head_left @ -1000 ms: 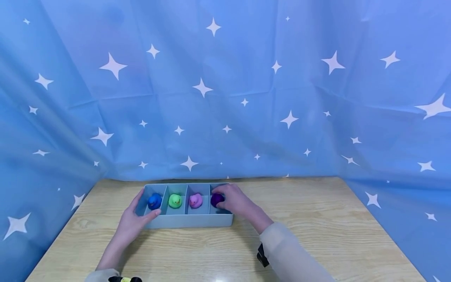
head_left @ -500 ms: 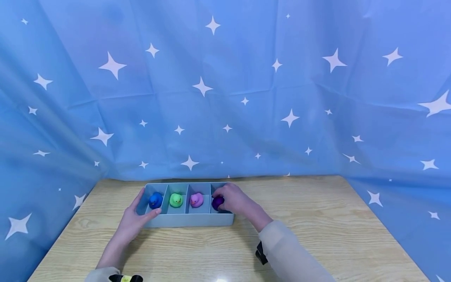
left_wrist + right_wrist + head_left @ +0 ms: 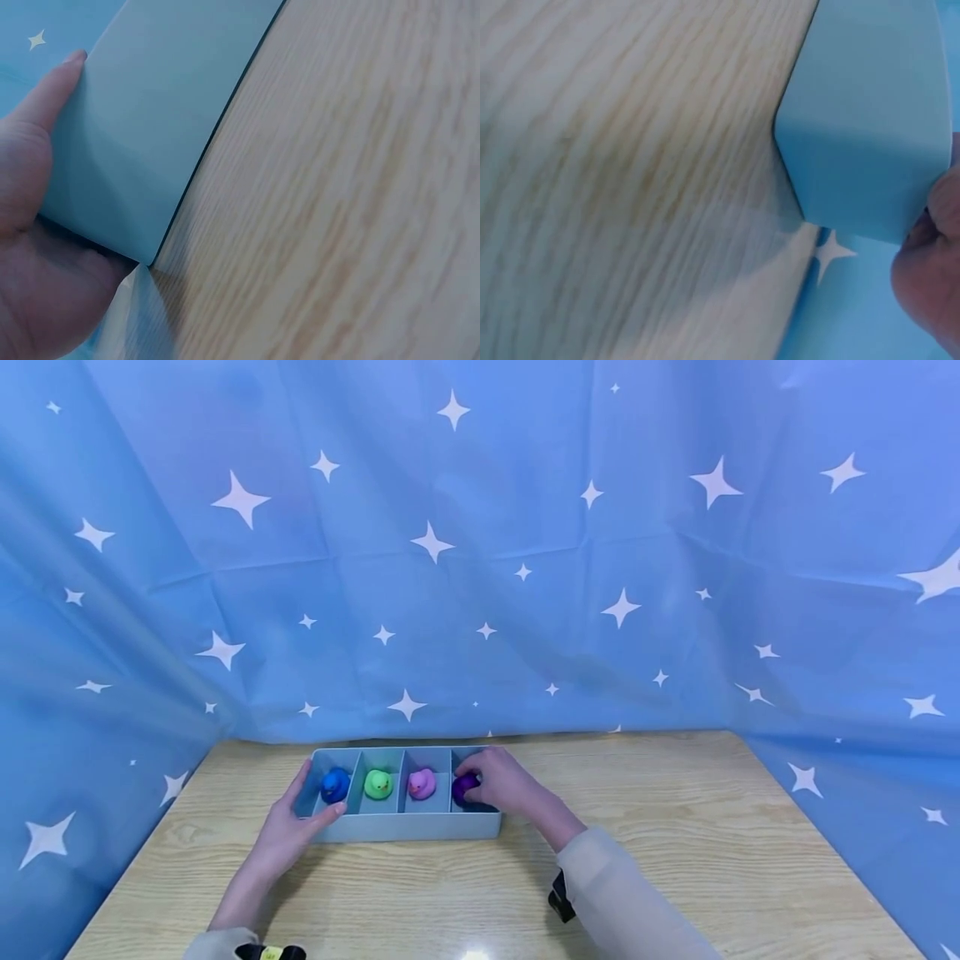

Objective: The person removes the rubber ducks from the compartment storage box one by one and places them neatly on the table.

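A grey-blue box (image 3: 405,827) with a row of compartments sits at the back of the table. My left hand (image 3: 283,837) holds its left end, with the thumb at the front rim and the fingers along the side. From left to right, single compartments hold a blue rubber duck (image 3: 335,786), a green rubber duck (image 3: 378,784) and a pink rubber duck (image 3: 422,784). Inside the rightmost compartment, my right hand (image 3: 504,783) pinches a rounded purple toy (image 3: 464,789), partly hidden by the fingers. In the right wrist view, the box's end (image 3: 862,180) is beside my hand.
The wooden table (image 3: 675,843) extends to both sides of the box and in front of it. A blue curtain (image 3: 480,568) with white stars hangs right behind the table's back edge and along both sides.
The whole head view shifts slightly. Both hands keep their places at the box, and the purple toy stays in the rightmost compartment between the right fingers.
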Demonstrator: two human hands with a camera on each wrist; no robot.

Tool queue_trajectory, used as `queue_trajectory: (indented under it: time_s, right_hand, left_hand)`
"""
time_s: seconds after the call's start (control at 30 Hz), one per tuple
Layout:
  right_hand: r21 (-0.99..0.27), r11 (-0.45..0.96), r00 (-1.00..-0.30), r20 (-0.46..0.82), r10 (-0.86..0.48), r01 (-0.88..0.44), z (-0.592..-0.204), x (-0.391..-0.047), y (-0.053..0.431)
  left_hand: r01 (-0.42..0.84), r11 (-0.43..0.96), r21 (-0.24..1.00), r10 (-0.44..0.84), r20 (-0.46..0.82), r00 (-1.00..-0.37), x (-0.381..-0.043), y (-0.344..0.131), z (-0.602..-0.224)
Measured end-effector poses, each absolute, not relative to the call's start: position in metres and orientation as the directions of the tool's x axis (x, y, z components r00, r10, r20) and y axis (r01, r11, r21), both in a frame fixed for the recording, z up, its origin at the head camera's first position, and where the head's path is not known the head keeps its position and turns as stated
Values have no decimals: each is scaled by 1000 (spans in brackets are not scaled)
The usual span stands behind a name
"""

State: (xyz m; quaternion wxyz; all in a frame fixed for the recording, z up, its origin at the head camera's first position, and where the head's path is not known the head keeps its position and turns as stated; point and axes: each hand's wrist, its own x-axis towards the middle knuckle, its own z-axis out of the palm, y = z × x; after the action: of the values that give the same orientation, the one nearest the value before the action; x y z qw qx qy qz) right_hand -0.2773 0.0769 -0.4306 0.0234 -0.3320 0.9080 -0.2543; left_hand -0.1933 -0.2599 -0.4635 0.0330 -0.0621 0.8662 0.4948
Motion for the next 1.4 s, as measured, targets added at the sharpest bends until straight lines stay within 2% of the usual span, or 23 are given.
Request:
queue_trajectory:
  time_s: [0.13, 0.33, 0.57, 0.77, 0.9, 1.4]
  right_hand:
    - [-559, 625, -806, 142, -575, -544, -432, -276, 79]
    - [-570, 598, -800, 196, -567, -564, -433, -275, 81]
    - [-610, 578, -823, 246, -512, -542, -428, -269, 85]
    - [-635, 523, -820, 391, -417, -569, -419, -261, 93]
    - [-607, 533, -807, 476, -350, -589, -413, -260, 105]
    - [-599, 560, -818, 466, -338, -573, -431, -255, 153]
  left_hand:
    - [-141, 501, 854, -66, -124, -990, -194, -260, -463]
    - [-137, 540, 830, -69, -118, -991, -192, -260, -460]
    - [-141, 529, 837, -62, -127, -990, -190, -259, -461]
    - [-157, 539, 828, -67, -144, -987, -190, -259, -458]
    - [-150, 536, 831, -61, -139, -988, -190, -260, -459]
    - [-143, 544, 827, -48, -139, -989, -192, -262, -460]
